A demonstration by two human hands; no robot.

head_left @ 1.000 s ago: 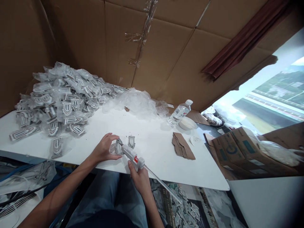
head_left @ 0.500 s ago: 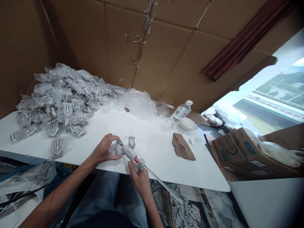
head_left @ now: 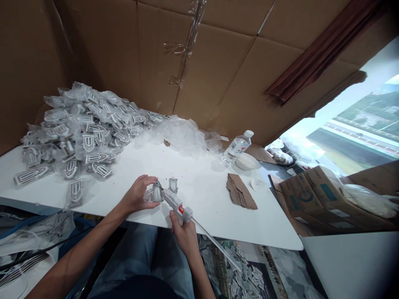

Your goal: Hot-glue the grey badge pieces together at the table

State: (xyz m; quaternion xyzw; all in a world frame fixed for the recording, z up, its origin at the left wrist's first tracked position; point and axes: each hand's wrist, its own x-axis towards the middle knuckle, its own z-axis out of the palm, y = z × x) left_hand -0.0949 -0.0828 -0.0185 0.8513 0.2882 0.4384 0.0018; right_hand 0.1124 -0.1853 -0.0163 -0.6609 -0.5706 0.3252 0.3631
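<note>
My left hand [head_left: 137, 195] pinches a small grey shield-shaped emblem [head_left: 155, 193] just above the white table [head_left: 199, 195]. In my right hand [head_left: 183, 234] is a white glue gun [head_left: 177, 204] with a red switch, gripped by its handle below the table's front edge. The gun's nozzle touches the emblem. A clear glue stick [head_left: 215, 243] trails from the gun's back toward the lower right. A second emblem [head_left: 173, 185] lies on the table just beyond the nozzle.
A heap of plastic-bagged emblems [head_left: 81, 133] fills the table's left. Crumpled clear plastic [head_left: 181, 135], a water bottle [head_left: 235, 148], a white lid [head_left: 247, 162] and torn cardboard [head_left: 241, 192] lie further right. Cardboard walls stand behind; a carton [head_left: 311, 199] sits at right.
The glue gun's rear has swung slightly down and right, and its nozzle stays at the emblem. My left hand has barely moved.
</note>
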